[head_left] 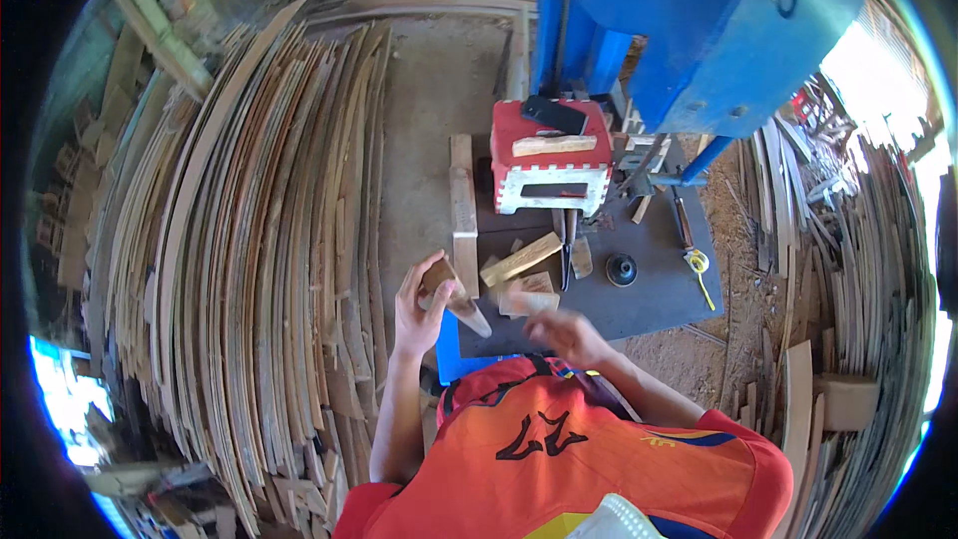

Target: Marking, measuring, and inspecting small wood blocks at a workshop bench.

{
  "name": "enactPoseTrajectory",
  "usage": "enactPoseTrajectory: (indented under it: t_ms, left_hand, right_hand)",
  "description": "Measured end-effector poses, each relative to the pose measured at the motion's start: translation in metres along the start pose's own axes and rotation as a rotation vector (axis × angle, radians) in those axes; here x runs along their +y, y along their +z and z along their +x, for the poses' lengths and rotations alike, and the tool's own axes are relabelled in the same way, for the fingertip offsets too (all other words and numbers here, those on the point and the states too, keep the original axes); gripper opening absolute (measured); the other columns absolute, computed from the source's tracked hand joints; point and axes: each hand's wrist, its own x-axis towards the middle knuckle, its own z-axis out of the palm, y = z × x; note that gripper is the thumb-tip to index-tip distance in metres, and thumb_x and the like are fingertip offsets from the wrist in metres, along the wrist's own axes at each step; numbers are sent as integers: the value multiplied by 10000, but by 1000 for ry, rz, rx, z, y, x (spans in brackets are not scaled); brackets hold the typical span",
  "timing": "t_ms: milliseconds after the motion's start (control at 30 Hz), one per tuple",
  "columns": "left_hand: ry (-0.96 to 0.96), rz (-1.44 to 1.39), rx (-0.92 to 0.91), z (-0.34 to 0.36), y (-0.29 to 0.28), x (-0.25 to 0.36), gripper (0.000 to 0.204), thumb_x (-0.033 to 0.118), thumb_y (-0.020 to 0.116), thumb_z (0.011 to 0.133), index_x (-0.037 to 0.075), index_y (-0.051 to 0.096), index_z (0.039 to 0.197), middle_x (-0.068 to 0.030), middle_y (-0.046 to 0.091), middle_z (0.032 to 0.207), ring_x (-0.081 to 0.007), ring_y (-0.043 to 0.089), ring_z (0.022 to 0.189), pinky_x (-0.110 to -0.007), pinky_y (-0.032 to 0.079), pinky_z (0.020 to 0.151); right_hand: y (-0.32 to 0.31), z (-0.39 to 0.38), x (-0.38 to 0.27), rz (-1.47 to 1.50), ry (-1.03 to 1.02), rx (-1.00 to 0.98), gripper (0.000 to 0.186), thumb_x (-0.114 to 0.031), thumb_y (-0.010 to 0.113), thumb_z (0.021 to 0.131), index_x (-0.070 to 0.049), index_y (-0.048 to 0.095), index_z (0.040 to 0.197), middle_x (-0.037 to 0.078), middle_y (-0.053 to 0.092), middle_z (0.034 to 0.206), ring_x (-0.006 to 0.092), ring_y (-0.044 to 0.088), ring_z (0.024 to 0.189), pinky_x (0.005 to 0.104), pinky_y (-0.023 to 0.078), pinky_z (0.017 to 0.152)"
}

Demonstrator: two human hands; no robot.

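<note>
My left hand is closed round a tapered piece of wood, brown at the top and paler toward its narrow lower end, which points down to the right. To its right, my right hand is curled and slightly blurred over the near part of the dark tabletop; what its fingers hold, if anything, I cannot make out. Just beyond the hands lie small wood blocks and a longer yellowish wood block. A dark-handled tool lies beside them.
A red and white step stool bears a black phone and a wood strip. A round black object and a yellow tape measure lie at right. A large blue machine rises behind. Long boards are stacked at left.
</note>
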Motion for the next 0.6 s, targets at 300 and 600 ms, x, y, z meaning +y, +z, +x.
enactPoseTrajectory:
  t_ms: [300,600]
  left_hand:
    - [-39,-26,26,4,-4,4,441,261,656,1033,33,594,1405,-120,673,1304,-186,631,1149,-316,493,990]
    - [9,18,-8,12,-2,4,442,270,649,1034,28,592,1401,-126,653,1332,-228,614,1203,-344,474,1038]
  right_hand:
    - [14,18,-5,-93,-115,77,260,-271,585,1058,-70,653,1208,192,705,1024,379,695,913,433,544,819]
    - [-1,10,15,173,-28,27,269,-275,562,1080,-60,661,1209,138,734,1063,248,710,976,389,544,885]
